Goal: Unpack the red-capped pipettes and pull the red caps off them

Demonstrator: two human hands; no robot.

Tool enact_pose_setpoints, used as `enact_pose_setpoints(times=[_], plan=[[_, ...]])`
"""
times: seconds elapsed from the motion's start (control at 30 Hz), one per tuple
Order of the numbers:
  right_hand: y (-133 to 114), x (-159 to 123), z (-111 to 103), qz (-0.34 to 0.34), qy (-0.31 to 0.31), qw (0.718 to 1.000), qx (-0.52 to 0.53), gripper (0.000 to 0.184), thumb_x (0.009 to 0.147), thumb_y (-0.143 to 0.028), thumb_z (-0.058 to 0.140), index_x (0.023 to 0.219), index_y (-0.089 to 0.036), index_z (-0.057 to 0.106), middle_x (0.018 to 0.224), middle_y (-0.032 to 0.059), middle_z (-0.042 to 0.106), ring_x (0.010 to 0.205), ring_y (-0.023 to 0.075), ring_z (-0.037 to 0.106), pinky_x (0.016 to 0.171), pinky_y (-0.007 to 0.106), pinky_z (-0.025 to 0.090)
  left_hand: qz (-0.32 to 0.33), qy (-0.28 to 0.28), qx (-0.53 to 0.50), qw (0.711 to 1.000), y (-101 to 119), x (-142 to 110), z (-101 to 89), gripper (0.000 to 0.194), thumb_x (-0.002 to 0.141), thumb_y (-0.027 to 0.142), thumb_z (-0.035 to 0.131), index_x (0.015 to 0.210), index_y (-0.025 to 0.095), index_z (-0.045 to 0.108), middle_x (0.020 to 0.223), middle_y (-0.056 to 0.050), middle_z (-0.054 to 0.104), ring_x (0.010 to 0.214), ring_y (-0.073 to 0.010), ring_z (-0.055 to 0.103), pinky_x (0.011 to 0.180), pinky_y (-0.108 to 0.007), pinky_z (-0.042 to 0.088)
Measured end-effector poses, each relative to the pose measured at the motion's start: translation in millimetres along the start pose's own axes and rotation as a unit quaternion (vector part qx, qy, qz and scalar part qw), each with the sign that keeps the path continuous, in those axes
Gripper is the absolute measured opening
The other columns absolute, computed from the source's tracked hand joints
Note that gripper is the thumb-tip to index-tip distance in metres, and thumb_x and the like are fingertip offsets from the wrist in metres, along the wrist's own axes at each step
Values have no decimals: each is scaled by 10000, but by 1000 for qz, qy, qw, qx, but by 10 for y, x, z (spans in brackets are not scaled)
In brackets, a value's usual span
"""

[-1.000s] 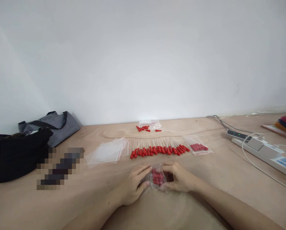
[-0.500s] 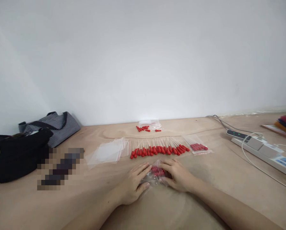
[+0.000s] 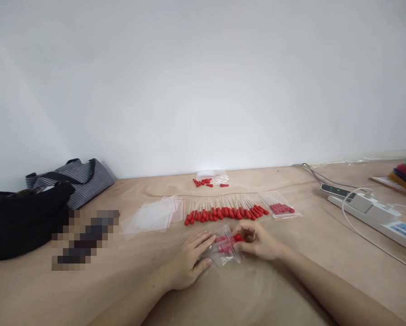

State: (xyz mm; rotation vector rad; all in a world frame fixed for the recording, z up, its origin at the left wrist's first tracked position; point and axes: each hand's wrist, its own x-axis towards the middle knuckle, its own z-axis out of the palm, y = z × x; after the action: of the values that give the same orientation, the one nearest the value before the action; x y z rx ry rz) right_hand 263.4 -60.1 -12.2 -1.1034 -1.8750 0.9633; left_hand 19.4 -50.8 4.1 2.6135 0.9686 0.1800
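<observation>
The clear zip bag [image 3: 224, 259] lies on the tabletop [image 3: 311, 240] between the left hand [image 3: 191, 259] and the right hand [image 3: 257, 241], its red-bulbed droppers [image 3: 237, 237] running roughly left to right, bulbs toward the right hand. That hand is nearer the bulbs, thumb and fingers curled around their ends at the bag's right side; the left spreads over the opposite end, though whether it pinches the film I cannot tell.
</observation>
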Motion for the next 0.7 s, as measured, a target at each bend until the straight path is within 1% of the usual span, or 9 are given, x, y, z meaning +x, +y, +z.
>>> enact_pose_setpoints(times=[0.13, 0.2, 0.27, 0.33, 0.4, 0.47, 0.53, 0.6, 0.7], plan=[[77, -14, -341, 25, -2, 995, 98, 159, 623, -274, 673, 652, -157, 569, 695, -13, 534, 591, 83, 490, 551, 211, 383, 0, -5, 1, 1000, -7, -2, 3, 477, 855, 322, 380, 1316, 240, 289, 1383, -49, 295, 1263, -214, 262, 1021, -423, 270], [106, -36, -554, 45, 19, 990, 129, 174, 600, -273, 695, 655, -161, 573, 681, -11, 571, 616, 97, 528, 582, 221, 403, -1, -4, 3, 1000, -19, -2, 13, 476, 857, 324, 375, 1316, 238, 289, 1383, -53, 295, 1264, -213, 261, 1021, -422, 271], [147, -51, -731, 66, 97, 980, 159, 199, 585, -287, 706, 660, -166, 567, 658, -11, 596, 612, 106, 549, 583, 225, 414, -1, -2, 6, 1000, -34, -2, 25, 476, 857, 334, 373, 1315, 236, 292, 1384, -57, 293, 1264, -212, 260, 1022, -422, 270], [205, -46, -828, 79, 215, 957, 175, 238, 565, -318, 713, 669, -168, 559, 631, -9, 610, 567, 105, 548, 542, 219, 409, 1, 0, 6, 1000, -47, -1, 33, 473, 858, 344, 371, 1314, 244, 293, 1383, -53, 296, 1264, -210, 260, 1021, -422, 271], [279, -14, -829, 94, 322, 927, 166, 279, 547, -354, 711, 680, -167, 554, 609, -1, 616, 506, 102, 531, 493, 216, 395, 4, 2, 3, 1000, -52, -2, 34, 474, 858, 347, 371, 1314, 250, 290, 1382, -50, 297, 1263, -208, 262, 1020, -419, 274], [364, 36, -754, 113, 386, 906, 130, 309, 546, -390, 695, 704, -163, 557, 596, 10, 617, 471, 108, 521, 462, 222, 385, 4, 3, 0, 1000, -48, -4, 29, 476, 857, 347, 373, 1316, 250, 288, 1383, -51, 297, 1263, -210, 262, 1021, -417, 273], [448, 90, -646, 125, 416, 897, 78, 327, 569, -420, 662, 739, -157, 567, 603, 24, 618, 495, 132, 541, 468, 236, 396, 1, 4, -2, 1000, -39, -9, 21, 476, 856, 344, 376, 1315, 249, 290, 1384, -50, 294, 1264, -212, 260, 1022, -417, 271], [515, 131, -546, 119, 432, 894, 5, 328, 598, -440, 624, 747, -151, 577, 629, 37, 616, 550, 154, 562, 510, 256, 419, 2, 4, -3, 1000, -31, -13, 15, 474, 857, 337, 378, 1315, 255, 289, 1384, -47, 294, 1262, -213, 264, 1020, -418, 274], [552, 157, -453, 88, 420, 894, -126, 298, 633, -445, 580, 704, -157, 590, 690, 47, 607, 603, 158, 557, 588, 290, 439, 9, 10, -6, 1000, -31, -14, 13, 471, 857, 333, 384, 1313, 266, 290, 1380, -41, 304, 1255, -215, 279, 1013, -424, 281]])
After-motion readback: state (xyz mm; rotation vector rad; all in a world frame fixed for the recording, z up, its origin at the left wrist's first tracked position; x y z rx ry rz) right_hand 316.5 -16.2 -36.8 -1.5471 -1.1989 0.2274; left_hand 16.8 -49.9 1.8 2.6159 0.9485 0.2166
